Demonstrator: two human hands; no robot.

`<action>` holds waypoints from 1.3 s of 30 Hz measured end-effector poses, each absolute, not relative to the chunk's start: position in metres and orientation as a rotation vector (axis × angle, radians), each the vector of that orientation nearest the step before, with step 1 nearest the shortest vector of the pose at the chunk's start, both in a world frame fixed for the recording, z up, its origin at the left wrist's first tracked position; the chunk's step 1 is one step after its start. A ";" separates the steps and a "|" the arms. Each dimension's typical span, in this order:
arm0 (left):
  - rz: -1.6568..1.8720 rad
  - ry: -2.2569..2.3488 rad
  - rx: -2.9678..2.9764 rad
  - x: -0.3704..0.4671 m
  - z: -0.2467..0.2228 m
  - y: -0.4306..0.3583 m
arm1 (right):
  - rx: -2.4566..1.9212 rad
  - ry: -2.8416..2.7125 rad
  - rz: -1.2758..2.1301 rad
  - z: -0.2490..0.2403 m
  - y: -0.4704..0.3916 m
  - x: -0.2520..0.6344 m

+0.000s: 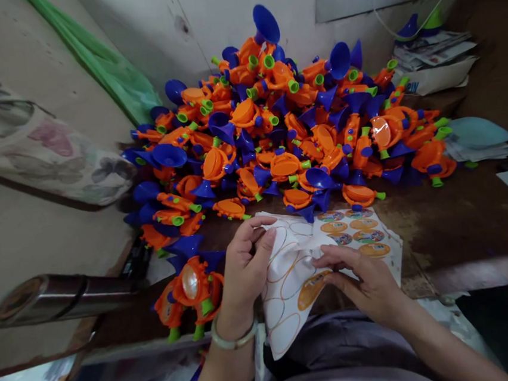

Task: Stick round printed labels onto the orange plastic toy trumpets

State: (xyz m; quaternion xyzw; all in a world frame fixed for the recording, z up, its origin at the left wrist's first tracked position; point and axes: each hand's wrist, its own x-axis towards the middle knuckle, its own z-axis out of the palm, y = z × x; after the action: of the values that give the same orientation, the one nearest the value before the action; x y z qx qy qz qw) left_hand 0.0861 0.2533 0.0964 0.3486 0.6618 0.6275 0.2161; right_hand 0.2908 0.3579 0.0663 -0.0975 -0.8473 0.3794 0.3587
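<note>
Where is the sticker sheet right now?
In the head view, the sticker sheet is low at centre, held between the left hand and right hand, just before the toy pile.

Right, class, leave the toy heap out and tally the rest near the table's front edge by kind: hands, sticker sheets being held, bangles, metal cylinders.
Hands: 2 (left hand, right hand)
Held sticker sheet: 1
Bangle: 1
Metal cylinder: 1
Total: 5
</note>
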 end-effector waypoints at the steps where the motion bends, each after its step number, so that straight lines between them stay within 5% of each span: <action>1: 1.730 1.819 0.953 0.085 0.095 0.254 | -0.249 -2.167 0.971 0.065 0.357 0.290; 9: 1.595 1.805 0.820 0.077 0.078 0.271 | -0.131 -2.068 0.742 0.057 0.358 0.284; 15: 1.132 2.143 1.634 0.049 0.065 0.299 | -0.126 -2.152 0.729 0.059 0.348 0.315; 21: 0.884 2.202 1.953 0.052 0.036 0.338 | -0.662 -2.139 0.057 0.025 0.452 0.339; 27: 0.844 2.461 1.938 0.092 0.009 0.279 | -0.668 -2.336 0.015 -0.026 0.559 0.353; 34: 0.633 2.561 1.975 0.113 -0.035 0.225 | -0.724 -2.431 0.049 -0.049 0.572 0.362; 39: 0.754 2.586 2.064 0.116 -0.025 0.216 | -0.757 -2.414 0.058 -0.048 0.570 0.361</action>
State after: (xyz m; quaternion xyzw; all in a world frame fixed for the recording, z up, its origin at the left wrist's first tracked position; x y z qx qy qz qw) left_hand 0.1155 0.2155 -0.0251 0.6035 0.7559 0.2204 -0.1258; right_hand 0.3610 0.5696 -0.0482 -0.2852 -0.9098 0.0218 0.3008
